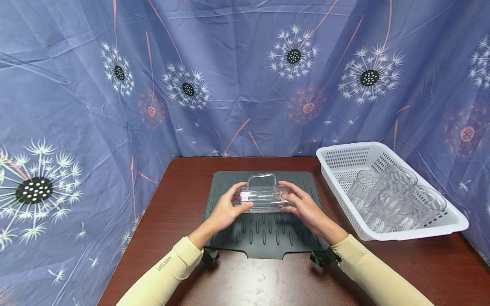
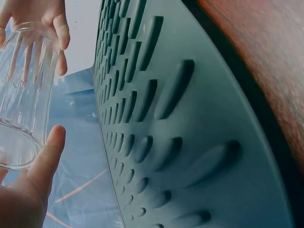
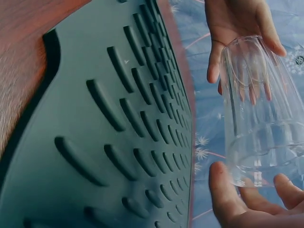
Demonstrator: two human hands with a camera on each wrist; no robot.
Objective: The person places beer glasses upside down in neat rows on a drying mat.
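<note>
A clear ribbed glass mug [image 1: 262, 197] lies sideways in the air between both hands, over a dark grey mat [image 1: 264, 240]. Its loop handle [image 1: 262, 176] points to the far side. My left hand [image 1: 226, 211] holds the left end, thumb along the near side. At the right end, my right hand [image 1: 305, 207] grips the glass with fingers spread around it. In the left wrist view the mug [image 2: 23, 104] has a round end close to the left thumb. From the right wrist, the mug [image 3: 259, 109] shows ridged walls, with the left hand [image 3: 237, 21] behind its far end.
To the right stands a white perforated basket [image 1: 340, 204] with several clear glass mugs [image 1: 398, 195] inside. The mat lies on a reddish-brown wooden table [image 1: 168, 199]. A blue dandelion-print cloth [image 1: 237, 76] hangs behind and at both sides.
</note>
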